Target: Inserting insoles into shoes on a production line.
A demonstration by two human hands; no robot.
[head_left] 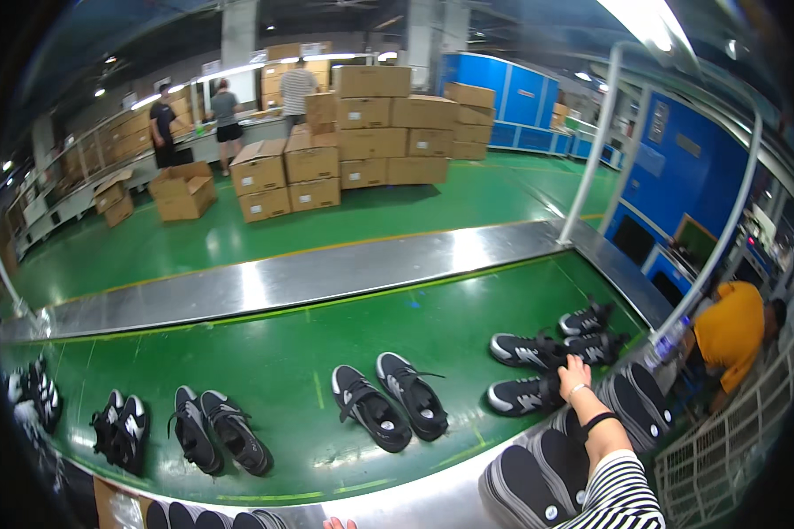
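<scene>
My right hand reaches over the belt's right part, its fingers closed at the heel end of a black sneaker with a grey toe. Another black sneaker lies just beyond it, and a second pair stands farther right, close to my fingers. Only the fingertips of my left hand show at the lower edge; the rest is out of the picture. In the middle of the green belt rests a pair of black sneakers with loose straps.
More sneakers stand along the belt's left. Stacked black insoles lie on the near metal ledge, below my right forearm. A white post rises at the far right corner. A person in yellow bends beside a white rack. Cartons stand beyond.
</scene>
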